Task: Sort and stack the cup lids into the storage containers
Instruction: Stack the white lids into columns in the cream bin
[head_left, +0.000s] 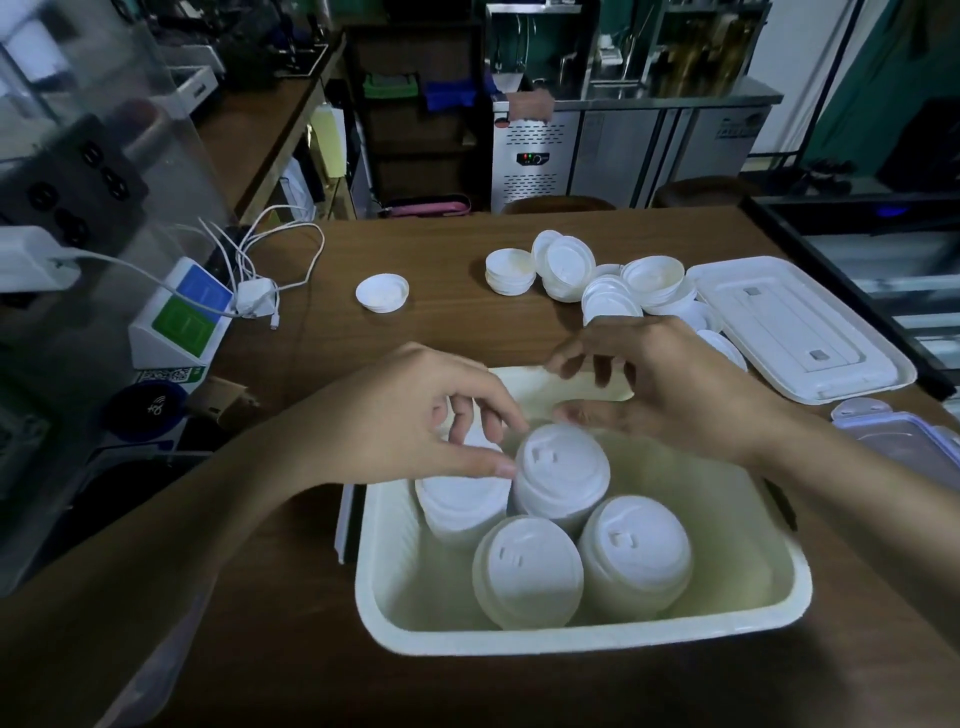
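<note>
Head view: we look down on a brown table (415, 249) with a cream storage container (571, 642) near its front edge.
Lid stacks: four stacks of white cup lids stand upright inside the container: back-left stack (460, 506), back-right stack (563, 467), front-left stack (524, 566) and front-right stack (636, 545). They crowd the container's left and middle.
Left hand (410, 415): it reaches in from the left with its fingers curled. The thumb tip and forefinger tip touch the left edge of the back-right stack's top lid. We cannot tell whether they truly pinch it.
Right hand (670, 384): it hovers over the container's far rim with fingers spread and loosely bent, holding nothing. The thumb points toward the top of the back-right stack.
Loose lids (597, 280): we see a jumbled heap on the table beyond the right hand.
Single lid (382, 292): it lies alone, well apart to the heap's left.
Container cover (795, 332): white and flat, it lies just right of the heap.
Clear box lid (904, 447): it sits at the right edge.
Charger and cables (254, 301): these lie at the far left, beside a card stand (182, 317).
</note>
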